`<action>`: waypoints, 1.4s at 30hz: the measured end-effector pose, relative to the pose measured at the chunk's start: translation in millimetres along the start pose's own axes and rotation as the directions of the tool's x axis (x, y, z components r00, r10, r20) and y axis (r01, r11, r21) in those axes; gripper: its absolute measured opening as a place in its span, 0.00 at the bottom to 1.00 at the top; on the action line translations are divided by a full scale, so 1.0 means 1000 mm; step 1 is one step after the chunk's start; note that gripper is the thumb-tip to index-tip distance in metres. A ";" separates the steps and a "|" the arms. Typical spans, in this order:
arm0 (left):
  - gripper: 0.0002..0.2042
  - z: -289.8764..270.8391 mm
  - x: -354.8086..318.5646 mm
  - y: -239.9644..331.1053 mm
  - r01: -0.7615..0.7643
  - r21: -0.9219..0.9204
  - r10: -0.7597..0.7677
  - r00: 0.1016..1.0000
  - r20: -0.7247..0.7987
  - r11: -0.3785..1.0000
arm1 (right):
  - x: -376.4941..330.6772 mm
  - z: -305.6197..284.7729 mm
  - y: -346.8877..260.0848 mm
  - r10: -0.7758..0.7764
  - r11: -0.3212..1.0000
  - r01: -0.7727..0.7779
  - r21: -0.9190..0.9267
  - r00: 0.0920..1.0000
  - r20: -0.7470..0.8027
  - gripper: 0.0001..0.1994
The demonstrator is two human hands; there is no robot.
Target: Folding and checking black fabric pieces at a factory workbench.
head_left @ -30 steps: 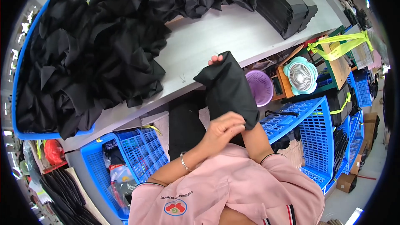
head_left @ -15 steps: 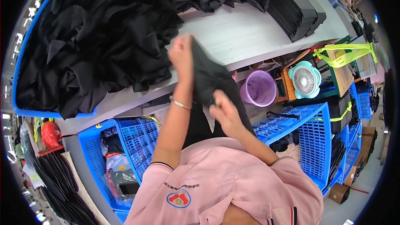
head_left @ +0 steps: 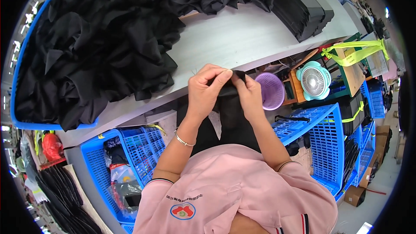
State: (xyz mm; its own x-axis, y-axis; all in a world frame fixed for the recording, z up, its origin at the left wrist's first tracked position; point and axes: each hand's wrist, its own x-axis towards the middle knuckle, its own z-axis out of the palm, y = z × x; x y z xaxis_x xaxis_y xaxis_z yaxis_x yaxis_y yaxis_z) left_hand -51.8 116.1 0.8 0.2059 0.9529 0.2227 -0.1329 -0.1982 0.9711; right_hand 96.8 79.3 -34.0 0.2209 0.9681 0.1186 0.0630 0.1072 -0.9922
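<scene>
A: Where are the two hands to be found?

B: Both are seen above the lap, just off the near edge of the counter (head_left: pixel 216 39). The left hand (head_left: pixel 204 90) is bent inward, and a silver bracelet (head_left: pixel 183 139) is worn on its wrist. The right hand (head_left: pixel 250 94) is held close beside it.

A: Is anything grasped?

B: A piece of black cloth (head_left: pixel 227 90) is gripped by both. Its upper edge is pinched between thumb and fingers on the left, and its other side is clasped by the right. Where its lower part ends cannot be told, since black trousers (head_left: pixel 234 123) are seen right below it.

A: What is carried by the counter?

B: Its left part is covered by a large heap of crumpled black cloth (head_left: pixel 95 56), partly contained in a blue tray (head_left: pixel 56 125). Toward the far right, a stack of flat black pieces (head_left: pixel 299 11) is laid.

A: And around the lap?

B: A purple bin (head_left: pixel 272 93) is placed near the right hand, with a pale turquoise fan (head_left: pixel 315 80) set beyond it. The body is flanked by a blue crate on the left (head_left: pixel 100 171) and a blue lattice crate on the right (head_left: pixel 325 147).
</scene>
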 end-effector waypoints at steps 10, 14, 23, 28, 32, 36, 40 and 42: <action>0.11 -0.018 -0.050 -0.034 0.584 -0.640 -0.527 0.791 0.311 0.500 | 0.002 0.001 -0.022 -0.641 0.674 0.569 -0.471 0.768 0.012 0.04; 0.10 -0.022 -0.069 -0.029 0.685 -0.667 -0.385 0.723 0.573 0.292 | 0.004 0.002 0.012 -0.671 0.528 0.602 -0.599 0.728 0.139 0.09; 0.15 0.010 -0.101 -0.086 0.646 -0.603 -0.105 0.718 0.688 0.467 | -0.054 0.075 0.052 -0.336 0.678 0.661 -0.322 0.668 0.665 0.04; 0.20 0.053 -0.096 -0.104 0.355 -0.624 -0.074 0.900 0.430 0.696 | -0.100 0.087 0.086 0.218 0.796 0.452 -0.403 0.406 0.887 0.07; 0.24 0.018 -0.022 -0.089 0.353 -0.655 -0.328 0.930 0.166 0.668 | -0.078 0.029 0.055 0.133 0.984 -0.064 -0.167 0.883 0.450 0.11; 0.28 -0.016 -0.028 0.037 0.251 -0.086 -0.256 0.965 -0.061 0.964 | -0.035 -0.005 0.020 0.444 0.895 -0.446 -0.013 0.887 0.125 0.12; 0.28 -0.019 -0.044 0.002 0.240 -0.088 -0.239 0.971 0.016 0.967 | -0.025 0.010 0.006 0.041 0.986 -0.004 -0.165 0.975 0.219 0.11; 0.28 -0.018 -0.044 -0.016 0.223 -0.085 -0.218 0.974 0.070 0.971 | -0.025 0.005 0.004 0.144 0.974 -0.090 -0.209 0.954 0.263 0.11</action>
State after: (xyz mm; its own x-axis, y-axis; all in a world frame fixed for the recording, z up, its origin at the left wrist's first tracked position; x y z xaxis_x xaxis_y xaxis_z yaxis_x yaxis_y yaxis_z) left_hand -75.9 81.1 -25.8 0.2976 0.9546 0.0115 -0.1660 0.0398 0.9853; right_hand 86.6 56.6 -41.4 -0.0364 0.9985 -0.0398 0.2450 -0.0297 -0.9691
